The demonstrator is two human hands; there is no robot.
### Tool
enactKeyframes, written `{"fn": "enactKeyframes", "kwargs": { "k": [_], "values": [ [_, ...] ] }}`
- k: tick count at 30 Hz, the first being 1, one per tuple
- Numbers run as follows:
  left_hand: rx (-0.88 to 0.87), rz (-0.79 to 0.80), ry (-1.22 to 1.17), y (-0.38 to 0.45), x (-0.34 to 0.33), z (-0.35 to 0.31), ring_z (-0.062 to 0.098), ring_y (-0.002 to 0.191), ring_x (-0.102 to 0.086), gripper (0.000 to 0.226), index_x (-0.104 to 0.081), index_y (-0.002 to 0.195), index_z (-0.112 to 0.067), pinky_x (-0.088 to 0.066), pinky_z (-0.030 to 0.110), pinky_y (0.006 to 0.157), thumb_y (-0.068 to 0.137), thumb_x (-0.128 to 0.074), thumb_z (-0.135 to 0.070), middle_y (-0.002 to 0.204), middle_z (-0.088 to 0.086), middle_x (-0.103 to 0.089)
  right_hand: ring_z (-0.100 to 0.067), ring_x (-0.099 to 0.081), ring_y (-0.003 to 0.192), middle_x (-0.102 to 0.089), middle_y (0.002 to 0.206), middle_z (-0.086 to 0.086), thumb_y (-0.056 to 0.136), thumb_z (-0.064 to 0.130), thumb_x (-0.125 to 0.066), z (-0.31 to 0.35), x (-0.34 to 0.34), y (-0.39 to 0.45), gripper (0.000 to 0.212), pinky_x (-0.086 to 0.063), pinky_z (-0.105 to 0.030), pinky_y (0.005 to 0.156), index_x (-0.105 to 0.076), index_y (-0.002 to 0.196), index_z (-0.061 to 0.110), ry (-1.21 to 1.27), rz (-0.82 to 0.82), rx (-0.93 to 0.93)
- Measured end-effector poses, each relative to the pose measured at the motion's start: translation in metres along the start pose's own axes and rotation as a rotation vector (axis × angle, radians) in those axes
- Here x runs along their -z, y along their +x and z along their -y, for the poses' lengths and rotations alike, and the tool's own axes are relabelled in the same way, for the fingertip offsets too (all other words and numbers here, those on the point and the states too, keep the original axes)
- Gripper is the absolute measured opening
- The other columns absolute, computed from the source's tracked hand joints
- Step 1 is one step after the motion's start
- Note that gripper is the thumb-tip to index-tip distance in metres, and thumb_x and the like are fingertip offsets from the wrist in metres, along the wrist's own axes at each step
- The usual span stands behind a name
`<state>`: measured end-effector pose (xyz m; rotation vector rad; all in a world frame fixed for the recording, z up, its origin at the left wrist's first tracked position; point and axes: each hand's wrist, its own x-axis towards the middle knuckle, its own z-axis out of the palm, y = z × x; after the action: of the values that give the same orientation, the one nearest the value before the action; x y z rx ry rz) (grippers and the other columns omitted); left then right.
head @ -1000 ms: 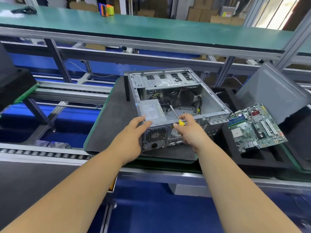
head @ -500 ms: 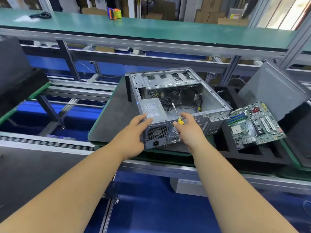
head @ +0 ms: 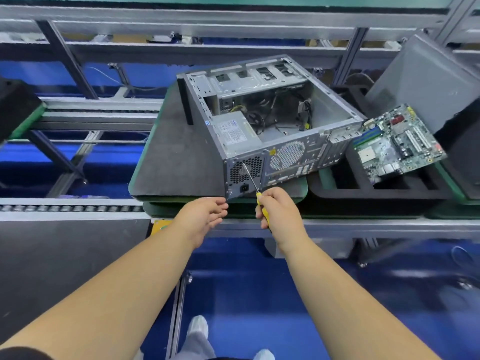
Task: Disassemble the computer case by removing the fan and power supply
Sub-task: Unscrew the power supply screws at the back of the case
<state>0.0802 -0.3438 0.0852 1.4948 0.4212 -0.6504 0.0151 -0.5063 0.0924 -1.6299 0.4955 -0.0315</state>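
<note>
Right hand around one screwdriver; left hand loose; one case

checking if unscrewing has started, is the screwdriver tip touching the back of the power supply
Cannot tell. In the head view the screwdriver tip overlaps the power supply grille, but from this angle contact and a small gap look alike.

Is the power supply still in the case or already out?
Still in. The power supply sits in the near-left corner of the case, its vent grille flush with the rear panel.
</note>
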Motion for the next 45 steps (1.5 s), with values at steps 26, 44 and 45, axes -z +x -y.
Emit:
{"fn": "enactKeyframes", "kwargs": {
  "k": [26,44,45],
  "values": [
    [0.121,0.245,-0.457,0.02,-0.007,0.02,0.02,0.112,-0.064,0.036,-0.064,0.117,-0.009,-0.044,0.036,0.104,0.092,-0.039,-0.003,0.114,0.007,-0.072,-0.017,-0.053,0.06,-0.071,0.079,-0.002,0.096,0.024,-0.047,-0.038,-0.031,-0.002,0.01,-0.045,-0.035,0.064,-0.056,0.096,0.019,-0.151,-0.024,-0.259],
    [0.099,0.177,-0.422,0.021,-0.014,0.014,0.015,0.098,-0.07,0.03,-0.068,0.111,-0.009,-0.053,0.027,0.081,0.097,-0.042,-0.008,0.106,0.005,-0.075,-0.016,-0.053,0.058,-0.071,0.077,-0.001,0.096,0.024,-0.047,-0.036,-0.029,-0.003,0.011,-0.045,-0.033,0.061,-0.057,0.096,0.02,-0.152,-0.016,-0.256],
    [0.1,0.175,-0.42,0.021,-0.014,0.013,0.014,0.098,-0.07,0.03,-0.068,0.111,-0.009,-0.053,0.027,0.081,0.097,-0.042,-0.009,0.106,0.005,-0.075,-0.016,-0.053,0.058,-0.071,0.077,-0.001,0.096,0.024,-0.046,-0.035,-0.029,-0.003,0.011,-0.044,-0.033,0.06,-0.057,0.096,0.02,-0.155,-0.013,-0.257]
  ]
}}
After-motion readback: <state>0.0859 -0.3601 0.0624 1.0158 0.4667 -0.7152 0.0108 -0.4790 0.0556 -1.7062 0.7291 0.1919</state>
